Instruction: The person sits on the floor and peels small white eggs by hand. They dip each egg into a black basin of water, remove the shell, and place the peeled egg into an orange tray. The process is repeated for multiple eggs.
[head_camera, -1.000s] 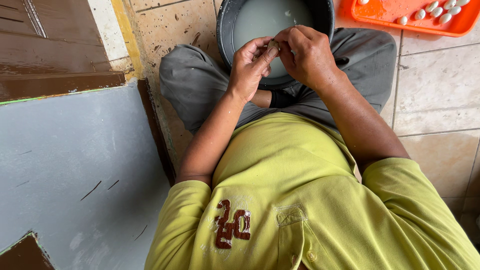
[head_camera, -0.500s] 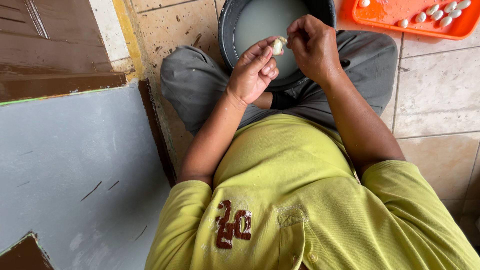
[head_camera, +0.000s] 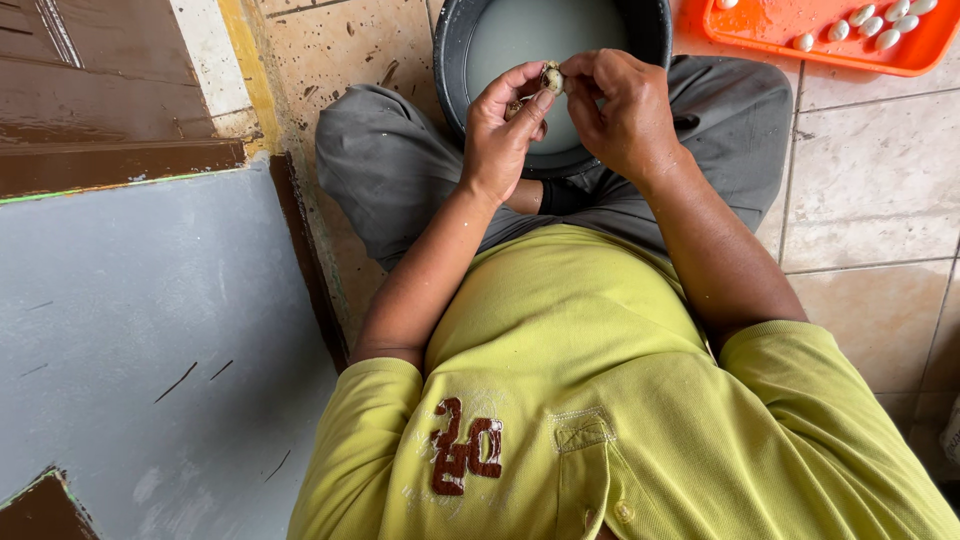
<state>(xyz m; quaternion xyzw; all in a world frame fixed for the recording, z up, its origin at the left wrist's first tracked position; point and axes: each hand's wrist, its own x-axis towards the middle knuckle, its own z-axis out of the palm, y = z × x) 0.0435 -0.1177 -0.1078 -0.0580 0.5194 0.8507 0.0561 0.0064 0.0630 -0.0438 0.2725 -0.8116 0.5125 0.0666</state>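
Both hands, the left hand (head_camera: 500, 125) and right hand (head_camera: 620, 110), pinch together on a small egg (head_camera: 551, 79), mostly hidden by fingertips, above a dark bucket (head_camera: 655, 25) of cloudy water, its top cut off, as is the orange tray (head_camera: 830, 55).

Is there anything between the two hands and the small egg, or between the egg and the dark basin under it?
Nothing visible stands in the way. The left hand and right hand both pinch the small egg directly, and it hangs right over the cloudy water of the dark basin.
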